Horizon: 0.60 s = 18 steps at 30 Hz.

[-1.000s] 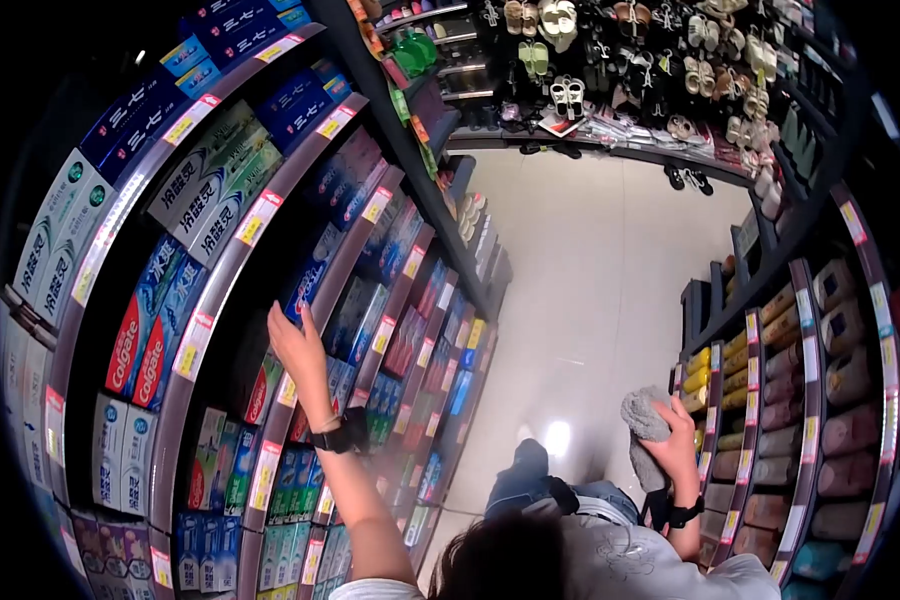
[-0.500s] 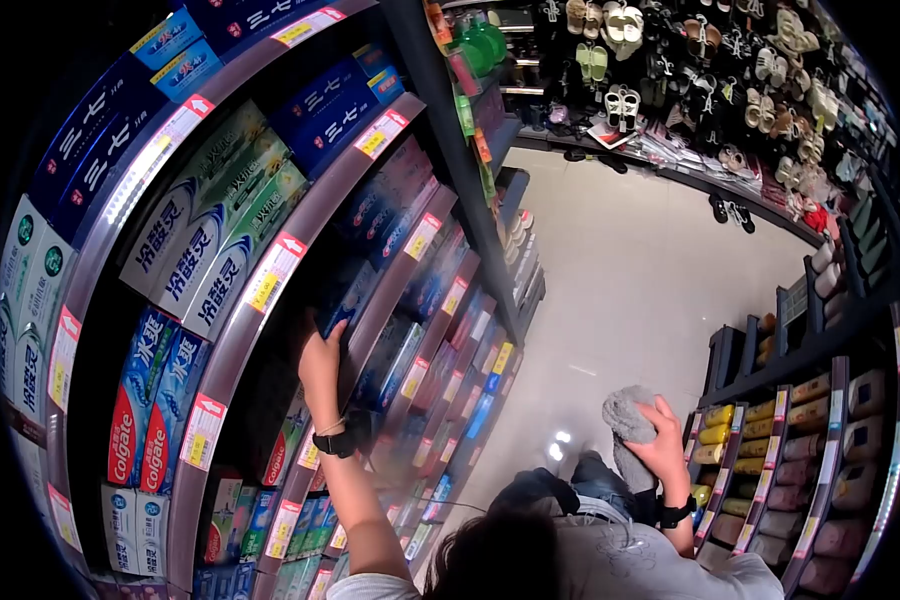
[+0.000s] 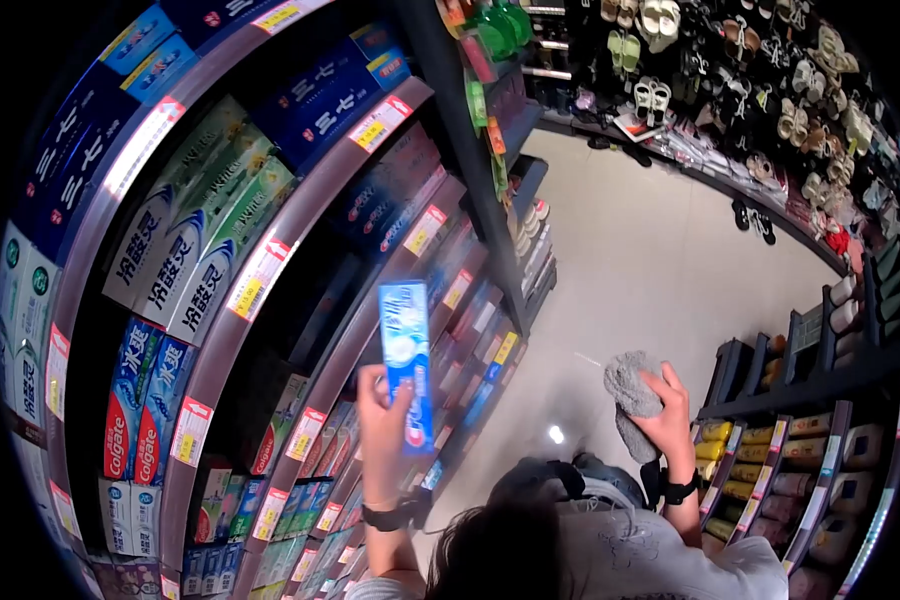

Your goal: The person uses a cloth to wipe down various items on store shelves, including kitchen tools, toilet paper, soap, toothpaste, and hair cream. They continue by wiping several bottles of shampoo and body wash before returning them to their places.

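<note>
A blue and white toothpaste box (image 3: 406,350) stands nearly upright in my left hand (image 3: 382,415), its thumb and fingers closed round the lower half, in front of the left shelves. My right hand (image 3: 670,420) grips a grey cloth (image 3: 633,385) over the floor on the right. Part of the cloth hangs below the fingers. Green and white boxes (image 3: 185,240) and red and blue Colgate boxes (image 3: 135,410) sit on the shelves left of my left hand.
Tiered shelves with price-tag rails (image 3: 270,270) curve along the left. Shelves of bottles (image 3: 760,470) stand at lower right. Shoes (image 3: 660,20) hang at the back above a pale tiled floor (image 3: 640,240). Dark shoes (image 3: 753,220) lie on the floor.
My left hand has come out from the shelf, now holding the toothpaste box upright. My right hand still holds the cloth, almost in place. The view has shifted slightly.
</note>
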Each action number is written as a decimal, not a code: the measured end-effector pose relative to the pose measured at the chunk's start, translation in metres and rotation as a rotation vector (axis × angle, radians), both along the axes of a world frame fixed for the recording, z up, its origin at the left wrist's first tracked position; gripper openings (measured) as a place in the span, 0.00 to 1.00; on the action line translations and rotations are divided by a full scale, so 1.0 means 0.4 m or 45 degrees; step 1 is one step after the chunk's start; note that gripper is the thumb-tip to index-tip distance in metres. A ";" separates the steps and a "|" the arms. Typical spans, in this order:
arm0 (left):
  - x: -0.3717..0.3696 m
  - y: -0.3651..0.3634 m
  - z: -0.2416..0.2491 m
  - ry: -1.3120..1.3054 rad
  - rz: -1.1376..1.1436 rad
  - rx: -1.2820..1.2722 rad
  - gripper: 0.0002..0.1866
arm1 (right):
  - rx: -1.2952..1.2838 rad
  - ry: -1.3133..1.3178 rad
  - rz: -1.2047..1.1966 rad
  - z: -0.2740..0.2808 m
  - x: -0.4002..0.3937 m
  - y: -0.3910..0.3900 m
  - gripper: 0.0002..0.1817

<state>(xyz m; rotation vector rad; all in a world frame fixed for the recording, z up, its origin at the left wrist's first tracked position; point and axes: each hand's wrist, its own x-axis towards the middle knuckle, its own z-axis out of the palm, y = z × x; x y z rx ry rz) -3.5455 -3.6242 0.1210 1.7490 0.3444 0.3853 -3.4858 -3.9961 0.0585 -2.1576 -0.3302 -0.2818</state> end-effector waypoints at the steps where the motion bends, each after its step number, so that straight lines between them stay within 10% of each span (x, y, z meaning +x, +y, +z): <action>1: -0.001 -0.055 -0.015 0.059 -0.070 -0.371 0.21 | -0.015 -0.064 0.020 -0.009 -0.002 -0.003 0.25; 6: -0.018 -0.247 -0.158 0.209 -0.292 -1.325 0.30 | -0.002 -0.032 0.095 0.024 -0.021 -0.005 0.25; 13: -0.014 -0.325 -0.135 0.510 -0.566 -1.487 0.32 | 0.122 0.009 0.149 0.059 -0.040 0.010 0.27; 18: 0.018 -0.340 -0.126 0.652 -0.498 -1.264 0.27 | 0.053 -0.141 0.718 0.064 -0.077 0.041 0.35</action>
